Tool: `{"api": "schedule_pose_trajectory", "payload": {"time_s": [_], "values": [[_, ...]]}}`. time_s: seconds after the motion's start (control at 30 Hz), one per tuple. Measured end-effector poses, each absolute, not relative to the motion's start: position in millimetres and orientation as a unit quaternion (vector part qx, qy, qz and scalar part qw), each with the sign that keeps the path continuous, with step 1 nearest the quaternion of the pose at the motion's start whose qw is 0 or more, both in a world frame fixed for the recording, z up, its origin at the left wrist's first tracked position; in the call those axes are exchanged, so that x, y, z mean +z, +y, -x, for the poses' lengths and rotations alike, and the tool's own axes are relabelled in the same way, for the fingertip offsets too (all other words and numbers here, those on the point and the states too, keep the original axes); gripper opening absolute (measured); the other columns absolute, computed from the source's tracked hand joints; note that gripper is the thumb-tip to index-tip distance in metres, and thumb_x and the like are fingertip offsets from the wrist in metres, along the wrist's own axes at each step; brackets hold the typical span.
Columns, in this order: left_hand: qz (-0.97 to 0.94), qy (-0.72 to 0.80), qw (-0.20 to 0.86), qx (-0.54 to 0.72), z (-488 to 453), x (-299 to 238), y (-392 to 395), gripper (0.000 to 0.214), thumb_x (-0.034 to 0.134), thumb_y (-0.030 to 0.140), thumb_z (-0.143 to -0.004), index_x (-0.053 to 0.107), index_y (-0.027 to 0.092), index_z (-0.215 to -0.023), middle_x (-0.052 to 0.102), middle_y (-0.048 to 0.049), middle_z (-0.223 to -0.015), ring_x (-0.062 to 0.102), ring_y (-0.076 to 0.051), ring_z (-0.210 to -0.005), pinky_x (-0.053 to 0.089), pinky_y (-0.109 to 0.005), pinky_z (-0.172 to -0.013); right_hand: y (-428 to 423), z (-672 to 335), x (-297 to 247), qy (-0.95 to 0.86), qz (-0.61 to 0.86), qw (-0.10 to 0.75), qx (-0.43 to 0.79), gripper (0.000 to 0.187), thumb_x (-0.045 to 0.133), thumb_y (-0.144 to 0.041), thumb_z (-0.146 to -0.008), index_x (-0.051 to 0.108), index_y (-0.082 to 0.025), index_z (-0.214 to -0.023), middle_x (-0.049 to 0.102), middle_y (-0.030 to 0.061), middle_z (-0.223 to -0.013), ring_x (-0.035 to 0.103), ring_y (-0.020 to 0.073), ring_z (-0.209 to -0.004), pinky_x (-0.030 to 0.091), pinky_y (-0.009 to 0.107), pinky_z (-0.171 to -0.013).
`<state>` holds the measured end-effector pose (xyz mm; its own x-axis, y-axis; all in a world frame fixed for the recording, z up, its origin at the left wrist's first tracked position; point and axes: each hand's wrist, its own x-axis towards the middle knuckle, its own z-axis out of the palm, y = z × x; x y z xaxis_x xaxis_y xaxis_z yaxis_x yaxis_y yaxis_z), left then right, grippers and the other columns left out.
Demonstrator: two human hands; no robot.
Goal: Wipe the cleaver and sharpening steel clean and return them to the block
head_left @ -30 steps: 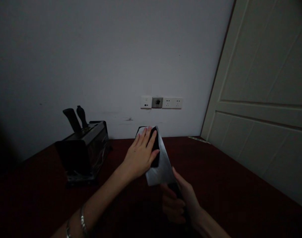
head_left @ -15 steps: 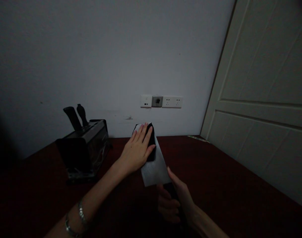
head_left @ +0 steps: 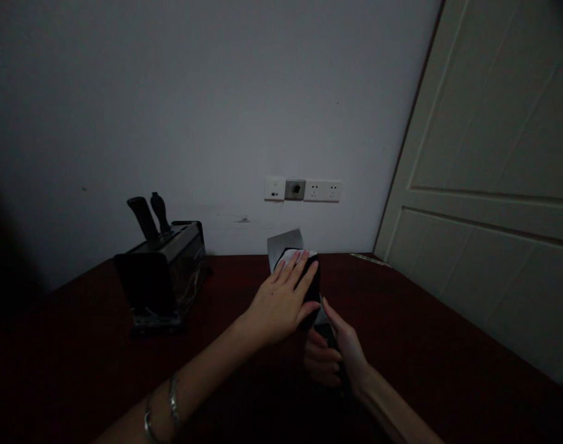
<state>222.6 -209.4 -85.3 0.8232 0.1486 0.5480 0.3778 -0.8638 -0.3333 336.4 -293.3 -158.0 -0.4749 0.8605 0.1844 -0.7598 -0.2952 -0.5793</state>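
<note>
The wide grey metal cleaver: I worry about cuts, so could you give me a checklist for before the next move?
1. Right hand closed around the black handle of the wide grey metal cleaver: ok.
2. Black-and-white cloth between the flat left hand and the blade: ok.
3. Left fingers clear of the cutting edge: cannot tell; the cloth hides part of the blade.
4. Blade apart from the black box-shaped holder: ok.
5. Bright light over the dark red table: not ok; dim.

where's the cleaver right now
In the head view, the cleaver is central, right of the knife holder, handle in the right hand, blade partly covered by dark cloth under the left hand.
</note>
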Motion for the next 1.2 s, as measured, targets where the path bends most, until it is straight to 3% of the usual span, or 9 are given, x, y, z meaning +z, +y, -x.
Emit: {"api": "schedule_pose_trajectory", "payload": {"time_s": [0.37, 0.9, 1.2], "values": [[0.956, -0.096, 0.178, -0.212, -216.6, -83.4, -216.1, 0.064, 0.036, 0.041, -0.089, 0.012, 0.013, -0.140, 0.006, -0.0122, -0.148, 0.000, -0.024, -0.135, 0.019, -0.039, -0.108, -293.6, -336.4, -151.7, -0.301, 0.067, 0.498, 0.810, 0.058, 0.031, -0.066, -0.080, 0.039, -0.018, -0.047, 0.024, -0.0081, -0.032, 0.019, 0.0050, -0.027, 0.024, 0.014, -0.025], [0.961, -0.082, 0.163, -0.207, -211.8, -71.7, -215.7, 0.074, 0.042, 0.053, -0.083, 0.016, 0.014, -0.140, 0.009, -0.0126, -0.147, 0.002, -0.024, -0.135, 0.021, -0.040, -0.108, -294.4, -333.7, -151.8, -0.306, 0.044, 0.480, 0.821, 0.058, 0.035, -0.066, -0.078, 0.041, -0.017, -0.047, 0.027, -0.0076, -0.032, 0.023, 0.0051, -0.027, 0.026, 0.015, -0.025], [0.948, -0.115, 0.171, -0.244, -217.5, -74.6, -212.0, 0.078, 0.043, 0.057, -0.080, 0.016, 0.015, -0.140, 0.011, -0.0112, -0.148, 0.004, -0.026, -0.135, 0.022, -0.043, -0.107, -293.6, -334.4, -155.8, -0.303, 0.040, 0.486, 0.819, 0.062, 0.026, -0.067, -0.080, 0.046, -0.016, -0.050, 0.028, -0.0069, -0.034, 0.023, 0.0057, -0.029, 0.027, 0.015, -0.026]]}}
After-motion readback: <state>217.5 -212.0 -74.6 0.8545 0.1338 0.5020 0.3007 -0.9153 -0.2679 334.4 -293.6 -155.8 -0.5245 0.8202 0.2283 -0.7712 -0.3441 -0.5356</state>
